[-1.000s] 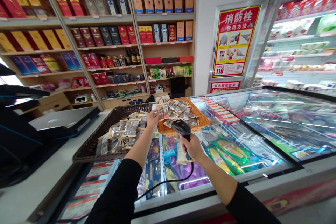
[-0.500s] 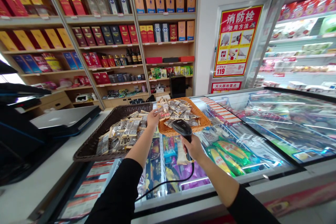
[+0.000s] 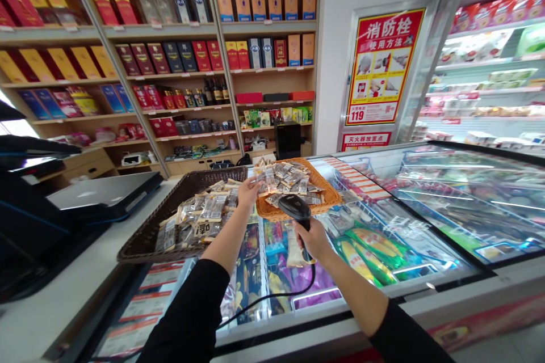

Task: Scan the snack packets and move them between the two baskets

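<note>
My right hand [image 3: 313, 238] is wrapped round the handle of a black barcode scanner [image 3: 294, 206], whose head points away from me towards the packets. Its cord loops down to the left. My left hand [image 3: 249, 190] pinches a small clear snack packet [image 3: 267, 177] at the left rim of the orange wicker basket [image 3: 327, 184]; the fingertips are partly hidden. More small packets [image 3: 293, 176] lie heaped in this basket. Left of my left forearm, a dark brown wicker basket [image 3: 142, 238] holds a pile of similar packets [image 3: 204, 210].
Both baskets stand on the glass top of a chest freezer [image 3: 383, 232] filled with bagged goods. A flat-topped counter device [image 3: 102, 195] sits to the left. Shelves of boxed bottles [image 3: 183, 59] line the back wall, and a lit chilled display [image 3: 489, 79] stands at the right.
A red glow on the packet in my left hand has faded to a pale, warm shine. Both hands, the scanner and the baskets have hardly moved.
</note>
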Demonstrator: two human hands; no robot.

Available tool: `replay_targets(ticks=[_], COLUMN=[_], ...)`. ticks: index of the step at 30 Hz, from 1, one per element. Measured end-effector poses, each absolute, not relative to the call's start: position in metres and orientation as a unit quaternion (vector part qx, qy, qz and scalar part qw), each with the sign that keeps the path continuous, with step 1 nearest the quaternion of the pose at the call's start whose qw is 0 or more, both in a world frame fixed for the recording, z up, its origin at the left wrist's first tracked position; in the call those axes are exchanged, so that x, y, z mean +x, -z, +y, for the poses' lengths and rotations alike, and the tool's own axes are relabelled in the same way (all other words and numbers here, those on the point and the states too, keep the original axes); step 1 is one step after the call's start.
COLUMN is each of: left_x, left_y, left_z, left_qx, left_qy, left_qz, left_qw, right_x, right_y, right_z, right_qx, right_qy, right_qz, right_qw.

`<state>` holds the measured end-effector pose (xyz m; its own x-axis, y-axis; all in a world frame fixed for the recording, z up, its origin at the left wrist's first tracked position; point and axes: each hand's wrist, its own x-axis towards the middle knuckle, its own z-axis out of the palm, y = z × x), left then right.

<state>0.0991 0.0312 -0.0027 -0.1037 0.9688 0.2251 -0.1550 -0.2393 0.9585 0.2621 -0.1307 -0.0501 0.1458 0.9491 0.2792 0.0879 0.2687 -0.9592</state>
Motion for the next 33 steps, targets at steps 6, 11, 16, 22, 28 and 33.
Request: replay_targets(ticks=[6,11,16,22,28,33], left_x=[0.099,0.1,0.098,0.101,0.069,-0.012], left_y=[0.002,0.0,0.001,0.003,-0.042,-0.058], left_z=[0.03,0.028,0.03,0.032,0.008,-0.01], left_qx=[0.495,0.493,0.5,0.523,0.608,0.633], left_qy=[-0.613,-0.614,-0.611,-0.61,-0.62,-0.497], left_qz=[0.417,0.42,0.427,0.443,0.48,0.585], left_qw=[0.454,0.451,0.44,0.397,0.128,0.098], right_x=[0.263,0.263,0.263,0.262,0.265,0.266], right_y=[0.049,0.048,0.05,0.051,0.054,0.057], right_z=[-0.131,-0.132,-0.131,-0.13,-0.124,-0.122], right_qx=[-0.478,-0.48,-0.483,-0.49,-0.481,-0.47], right_qy=[-0.362,-0.359,-0.358,-0.365,-0.413,-0.407], right_qz=[-0.549,-0.554,-0.552,-0.532,-0.484,-0.498], right_qw=[0.582,0.578,0.578,0.586,0.604,0.604])
